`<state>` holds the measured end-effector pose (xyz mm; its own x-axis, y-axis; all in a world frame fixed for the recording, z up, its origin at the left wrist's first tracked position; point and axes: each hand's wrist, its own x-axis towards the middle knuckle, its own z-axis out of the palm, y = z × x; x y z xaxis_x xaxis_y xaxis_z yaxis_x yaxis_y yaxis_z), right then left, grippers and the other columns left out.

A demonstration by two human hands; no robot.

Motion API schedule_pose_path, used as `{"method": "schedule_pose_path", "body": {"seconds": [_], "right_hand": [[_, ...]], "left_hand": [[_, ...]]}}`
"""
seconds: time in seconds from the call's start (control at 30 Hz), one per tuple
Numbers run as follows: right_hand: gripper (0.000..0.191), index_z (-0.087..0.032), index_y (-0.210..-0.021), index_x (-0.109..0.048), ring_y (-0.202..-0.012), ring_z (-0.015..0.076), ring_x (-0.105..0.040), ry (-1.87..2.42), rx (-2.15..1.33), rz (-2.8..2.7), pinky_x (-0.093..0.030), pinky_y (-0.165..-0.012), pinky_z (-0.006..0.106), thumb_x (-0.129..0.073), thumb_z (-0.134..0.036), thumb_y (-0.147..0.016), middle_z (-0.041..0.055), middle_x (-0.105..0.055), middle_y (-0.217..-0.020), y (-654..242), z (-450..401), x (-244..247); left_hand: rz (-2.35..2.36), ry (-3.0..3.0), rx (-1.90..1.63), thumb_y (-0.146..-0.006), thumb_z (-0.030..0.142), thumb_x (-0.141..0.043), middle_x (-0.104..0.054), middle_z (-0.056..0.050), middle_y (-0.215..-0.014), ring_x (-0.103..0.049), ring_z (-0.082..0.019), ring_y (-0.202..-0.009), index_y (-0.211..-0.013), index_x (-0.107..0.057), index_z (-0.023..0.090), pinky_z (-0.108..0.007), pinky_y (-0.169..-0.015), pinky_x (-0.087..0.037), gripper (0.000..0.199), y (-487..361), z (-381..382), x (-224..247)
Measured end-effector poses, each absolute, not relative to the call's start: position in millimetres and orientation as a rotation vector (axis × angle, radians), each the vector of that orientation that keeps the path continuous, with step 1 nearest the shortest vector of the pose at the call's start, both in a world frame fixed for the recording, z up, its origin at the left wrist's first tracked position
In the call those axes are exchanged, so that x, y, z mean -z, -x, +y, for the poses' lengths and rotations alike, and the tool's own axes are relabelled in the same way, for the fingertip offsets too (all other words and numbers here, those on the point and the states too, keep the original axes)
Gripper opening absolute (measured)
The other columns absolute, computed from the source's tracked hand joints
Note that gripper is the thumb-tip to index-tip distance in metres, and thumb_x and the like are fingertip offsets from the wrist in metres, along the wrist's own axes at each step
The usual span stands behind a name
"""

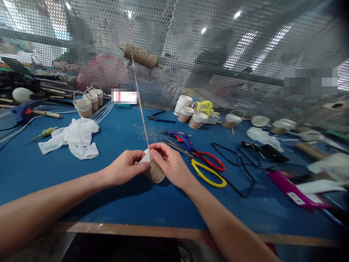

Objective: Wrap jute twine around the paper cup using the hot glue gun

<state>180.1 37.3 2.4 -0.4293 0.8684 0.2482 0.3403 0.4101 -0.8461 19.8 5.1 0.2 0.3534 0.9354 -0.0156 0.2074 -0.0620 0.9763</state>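
brown twine wraps the cup, clamped by the fingers of left hand and right hand over the worktop. a loose pinch could let twine slip; the taut strand to the spool could tilt it.

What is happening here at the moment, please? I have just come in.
At a blue table, a person holds a small white cup in both hands, the left hand at its white rim, the right hand against its twine-covered side. The cup is tilted, and a strand of twine runs straight from it up to a spool by the mesh screen. Scissors and a blue glue gun lie to the right; similar cups stand farther back.
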Motion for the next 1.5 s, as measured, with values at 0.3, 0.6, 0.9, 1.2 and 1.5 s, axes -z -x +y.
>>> {"method": "schedule_pose_path", "body": {"seconds": [0.3, 0.6, 0.9, 1.2, 1.5], "right_hand": [[0.020, -0.016, -0.097, -0.054, -0.089, 0.0162, -0.059, 1.025, -1.078, -1.958, -0.049, -0.077, 0.033, -0.051, -0.029, -0.082, 0.0084, -0.061, -0.097, -176, 38, 0], [0.019, -0.015, -0.095, -0.052, -0.089, 0.0167, -0.058, 1.080, -1.032, -1.905, -0.048, -0.078, 0.035, -0.050, -0.030, -0.082, 0.0100, -0.059, -0.100, -177, 40, 3], [0.021, -0.015, -0.099, -0.052, -0.091, 0.0154, -0.060, 1.125, -0.953, -1.948, -0.050, -0.078, 0.031, -0.050, -0.029, -0.084, 0.0107, -0.060, -0.106, -175, 37, 2], [0.027, -0.016, -0.110, -0.053, -0.098, 0.0199, -0.056, 1.780, -0.519, -1.859, -0.046, -0.083, 0.042, -0.051, -0.029, -0.086, 0.0085, -0.056, -0.113, -242, 115, -27], [0.029, -0.017, -0.112, -0.053, -0.093, 0.0187, -0.057, 1.947, -0.520, -1.917, -0.049, -0.077, 0.039, -0.050, -0.031, -0.087, 0.0077, -0.055, -0.113, -254, 140, -1]], "left_hand": [[1.030, -1.503, -0.815, -0.077, 0.029, -0.050, -0.045, 0.003, -0.061, -0.040, -0.009, -0.058, -0.064, -0.049, 0.014, -0.023, -0.058, -0.034, 0.019, -19, 7, -3], [1.053, -1.394, -0.740, -0.068, 0.021, -0.056, -0.049, 0.004, -0.062, -0.043, -0.009, -0.060, -0.067, -0.051, 0.014, -0.022, -0.059, -0.034, 0.009, -14, 10, -7], [1.039, -1.417, -0.770, -0.067, 0.024, -0.055, -0.046, 0.005, -0.059, -0.041, -0.008, -0.056, -0.062, -0.048, 0.014, -0.021, -0.056, -0.032, 0.013, -16, 9, -5], [1.069, -1.660, -0.788, -0.075, 0.029, -0.051, -0.053, 0.001, -0.068, -0.046, -0.012, -0.066, -0.070, -0.053, 0.014, -0.024, -0.064, -0.035, 0.017, -10, 11, -11], [1.131, -1.766, -0.841, -0.077, 0.030, -0.048, -0.049, 0.003, -0.065, -0.042, -0.010, -0.061, -0.069, -0.052, 0.014, -0.022, -0.057, -0.032, 0.018, -3, 21, -9]]}}
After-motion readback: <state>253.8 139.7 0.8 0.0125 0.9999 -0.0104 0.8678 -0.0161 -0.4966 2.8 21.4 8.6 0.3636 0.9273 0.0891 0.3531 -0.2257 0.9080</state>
